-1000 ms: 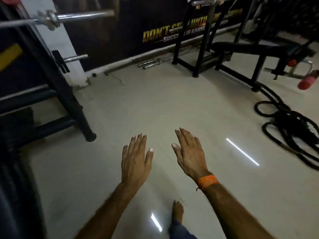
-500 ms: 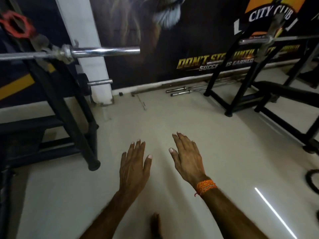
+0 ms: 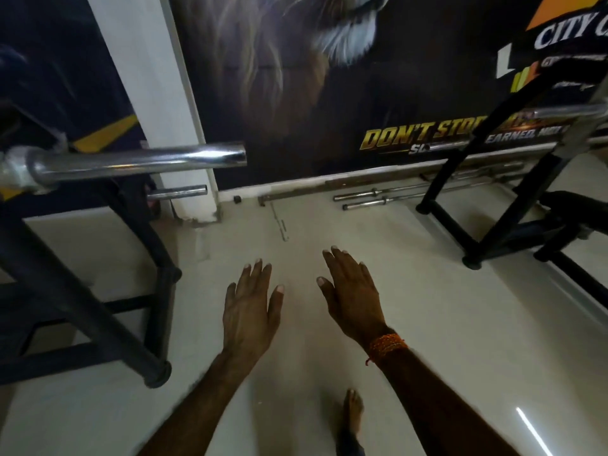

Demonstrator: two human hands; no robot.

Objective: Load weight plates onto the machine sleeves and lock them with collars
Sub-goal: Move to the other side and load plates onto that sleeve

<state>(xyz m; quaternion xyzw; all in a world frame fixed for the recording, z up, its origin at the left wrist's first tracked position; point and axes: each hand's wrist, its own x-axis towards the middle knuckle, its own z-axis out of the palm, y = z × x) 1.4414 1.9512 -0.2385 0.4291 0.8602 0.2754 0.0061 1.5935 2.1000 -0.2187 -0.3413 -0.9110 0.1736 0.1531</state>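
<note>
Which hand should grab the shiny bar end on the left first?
Probably the left. The left hand is on the same side as the bare barbell sleeve, while the right hand is farther across. Both hands are open and hold nothing.

Shiny silver sleeve (image 3: pixel 141 161) on a black frame (image 3: pixel 98 317) — pale cream floor (image 3: pixel 427 291) below. Orange braided thread (image 3: pixel 386 347) on my right wrist; gold lettering (image 3: pixel 411 138) on the dark wall poster (image 3: pixel 296 93) — plain white pillar (image 3: pixel 158 93)
</note>
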